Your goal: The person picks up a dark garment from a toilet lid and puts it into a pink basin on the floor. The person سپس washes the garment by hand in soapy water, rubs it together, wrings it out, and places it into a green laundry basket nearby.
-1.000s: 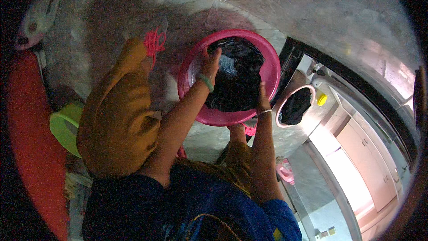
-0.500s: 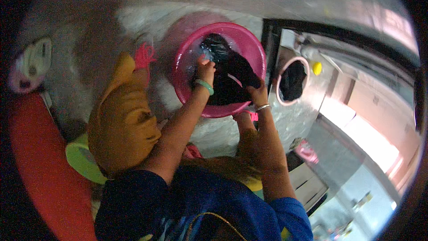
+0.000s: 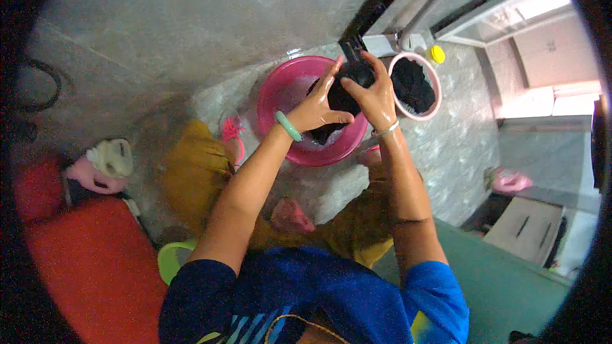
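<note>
A bundle of wet black cloth (image 3: 343,99) is raised over a pink basin (image 3: 271,92) of sudsy water, with its lower part hanging toward the water. My right hand (image 3: 377,97) grips the bundle from the right, thumb in front and fingers around its top. Against its left side lies my left hand (image 3: 312,109), fingers stretched upward and thumb spread apart, open. A green bangle (image 3: 289,126) circles my left wrist and a silvery one (image 3: 385,129) my right. The far side of the cloth is hidden.
To the right of the basin stands a pale pink basket (image 3: 437,97) holding black cloth, with a yellow round object (image 3: 437,54) beyond it. A dark door frame (image 3: 382,3) rises behind. Left are pink and white bottles (image 3: 102,169), a red surface (image 3: 95,267) and a green bowl-like object (image 3: 171,262).
Both hands have come up out of the basin, lifting the black cloth to the right. My left hand's fingers have spread. The view has tilted and shifted.
</note>
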Motion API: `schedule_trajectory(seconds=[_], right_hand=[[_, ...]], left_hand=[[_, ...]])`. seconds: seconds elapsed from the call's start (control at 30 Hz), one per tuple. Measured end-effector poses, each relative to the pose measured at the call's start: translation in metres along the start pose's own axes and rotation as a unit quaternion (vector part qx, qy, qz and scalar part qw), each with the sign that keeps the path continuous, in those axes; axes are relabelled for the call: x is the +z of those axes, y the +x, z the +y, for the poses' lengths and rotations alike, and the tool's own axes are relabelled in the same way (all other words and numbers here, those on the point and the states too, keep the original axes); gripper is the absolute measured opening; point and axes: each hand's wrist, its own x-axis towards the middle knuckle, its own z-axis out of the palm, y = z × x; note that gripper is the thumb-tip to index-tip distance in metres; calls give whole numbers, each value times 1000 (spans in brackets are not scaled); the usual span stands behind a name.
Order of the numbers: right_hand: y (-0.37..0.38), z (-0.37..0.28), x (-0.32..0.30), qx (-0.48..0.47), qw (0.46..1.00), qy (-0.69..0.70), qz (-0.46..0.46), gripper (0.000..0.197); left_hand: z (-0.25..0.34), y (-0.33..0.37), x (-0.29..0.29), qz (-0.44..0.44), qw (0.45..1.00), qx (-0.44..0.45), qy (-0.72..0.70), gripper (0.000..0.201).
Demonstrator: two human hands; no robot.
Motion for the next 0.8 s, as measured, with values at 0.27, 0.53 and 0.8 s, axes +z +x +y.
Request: schedule_trajectory(seconds=[0.27, 0.53, 0.8], right_hand=[[-3, -51, -10, -6, 984, 181, 0, 63], [12, -20, -56, 43, 998, -31, 46, 50], [22, 31, 3, 155, 882, 402, -189, 72]], left_hand=[[-4, 21, 14, 66, 947, 134, 284, 90], [1, 16, 17, 239, 970, 5, 46, 35], [67, 27, 25, 180, 978, 12, -103, 31]])
